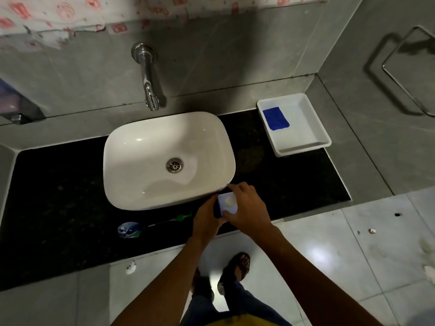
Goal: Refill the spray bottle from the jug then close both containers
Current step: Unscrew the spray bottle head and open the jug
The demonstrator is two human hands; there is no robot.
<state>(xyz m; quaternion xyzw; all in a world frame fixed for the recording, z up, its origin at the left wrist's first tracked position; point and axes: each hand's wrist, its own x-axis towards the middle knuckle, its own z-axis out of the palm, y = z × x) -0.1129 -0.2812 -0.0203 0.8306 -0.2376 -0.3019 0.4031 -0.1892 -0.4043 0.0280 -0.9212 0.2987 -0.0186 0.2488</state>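
Both hands wrap the jug [226, 203] so only its pale top with the round opening shows between the fingers [237, 188], its body hidden, and whether a cap sits on it cannot be told.

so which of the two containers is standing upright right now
The pale blue jug by the sink's front right corner, steadied by the left hand and right hand. The spray bottle lies on its side on the black counter.

left grip [206, 222]: fingers curled, clasping | right grip [247, 208]: fingers closed, palm down | forearms converging
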